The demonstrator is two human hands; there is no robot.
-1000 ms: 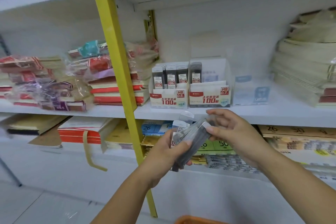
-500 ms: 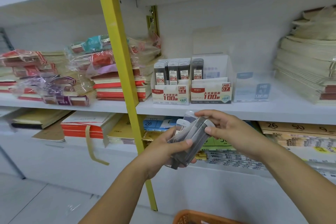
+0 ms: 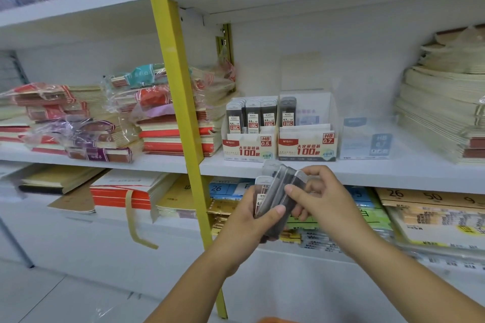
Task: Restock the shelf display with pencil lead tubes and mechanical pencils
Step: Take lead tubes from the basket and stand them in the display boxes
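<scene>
My left hand (image 3: 245,220) grips a bundle of several dark pencil lead tubes (image 3: 278,191) just below the middle shelf's front edge. My right hand (image 3: 320,196) pinches the top tube of that bundle from the right. On the shelf above stand two display boxes: the HB 0.5 box (image 3: 249,148) filled with rows of tubes, and the HB 0.7 box (image 3: 307,148) with a single tube (image 3: 288,111) at its left. A pale blue HB 0.7 box (image 3: 366,143) stands to their right and looks empty.
A yellow upright post (image 3: 178,102) crosses the shelves left of the boxes. Wrapped notebook stacks (image 3: 110,118) fill the left of the shelf; cream paper stacks (image 3: 443,107) fill the right. Paper packs (image 3: 430,207) lie on the lower shelf. An orange basket rim (image 3: 278,320) shows at the bottom.
Both hands stayed together on the bundle. My right-hand fingers have shifted down onto the top tube, and my view has tilted slightly lower.
</scene>
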